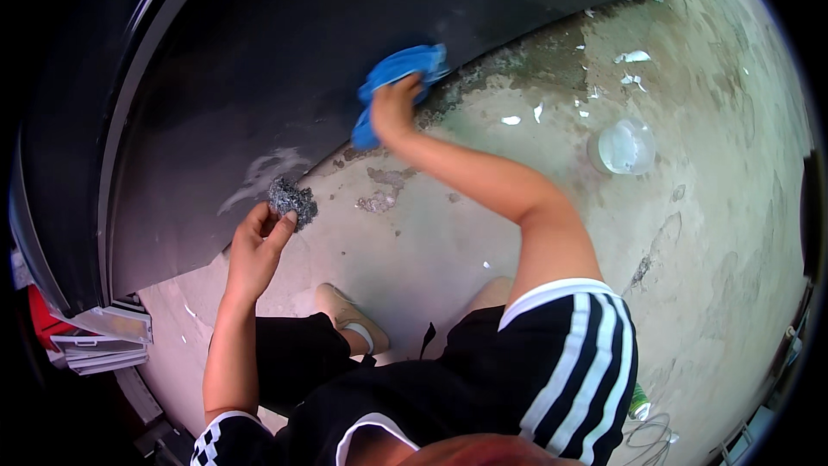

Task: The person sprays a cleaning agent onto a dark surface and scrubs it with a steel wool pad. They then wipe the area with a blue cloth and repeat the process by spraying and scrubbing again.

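A large dark panel [241,95] with a smooth surface fills the upper left. My right hand [395,112], a little blurred, presses a blue cloth [405,65] against this surface near its lower edge. My left hand [257,242] pinches a grey, crumpled steel wool scourer [293,200] between thumb and fingers, close to the panel's lower edge. Whitish smears [266,174] mark the dark surface just above the scourer. Part of the cloth is hidden behind my right hand.
On the stained concrete floor [552,181] a clear tub [623,147] stands to the right. White scraps [634,57] lie scattered beyond it. Grey trays or panels [102,341] are stacked at the left. A green can [639,403] and a coiled wire [653,438] are at the lower right.
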Demonstrator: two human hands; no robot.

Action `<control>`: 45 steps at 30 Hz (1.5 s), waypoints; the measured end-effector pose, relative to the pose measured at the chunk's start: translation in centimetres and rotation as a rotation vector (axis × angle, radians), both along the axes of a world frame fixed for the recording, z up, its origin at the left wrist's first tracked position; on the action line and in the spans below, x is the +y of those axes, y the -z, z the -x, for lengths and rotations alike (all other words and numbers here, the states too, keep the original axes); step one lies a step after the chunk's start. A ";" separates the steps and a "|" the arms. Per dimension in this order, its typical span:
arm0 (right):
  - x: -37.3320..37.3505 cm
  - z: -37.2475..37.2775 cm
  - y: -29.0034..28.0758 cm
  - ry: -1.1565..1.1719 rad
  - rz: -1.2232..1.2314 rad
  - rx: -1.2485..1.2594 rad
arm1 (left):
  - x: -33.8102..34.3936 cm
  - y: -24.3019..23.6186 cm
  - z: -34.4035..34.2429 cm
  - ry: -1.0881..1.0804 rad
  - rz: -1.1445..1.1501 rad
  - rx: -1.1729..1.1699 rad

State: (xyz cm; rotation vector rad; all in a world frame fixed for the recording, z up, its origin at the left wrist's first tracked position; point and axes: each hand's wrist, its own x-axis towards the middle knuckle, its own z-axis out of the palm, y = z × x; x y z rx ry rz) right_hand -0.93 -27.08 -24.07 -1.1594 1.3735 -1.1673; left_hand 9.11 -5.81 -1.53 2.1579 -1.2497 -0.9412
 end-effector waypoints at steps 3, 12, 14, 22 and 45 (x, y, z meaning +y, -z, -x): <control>0.7 -0.7 -3.4 -0.188 0.048 0.308 | -1.3 0.4 0.0 0.020 0.004 0.001; -26.6 25.6 -2.2 0.720 0.277 0.068 | -1.3 1.5 0.1 0.001 -0.074 -0.004; -28.5 27.5 -0.1 0.736 0.058 -0.128 | -1.0 1.7 -0.7 -0.016 -0.113 -0.044; -10.9 6.3 0.1 0.573 -0.605 -0.309 | -3.0 -2.6 -0.7 -0.018 0.091 0.061; 13.7 0.8 -14.3 -0.912 -0.393 -0.581 | -2.5 3.9 -7.4 0.011 -0.015 1.125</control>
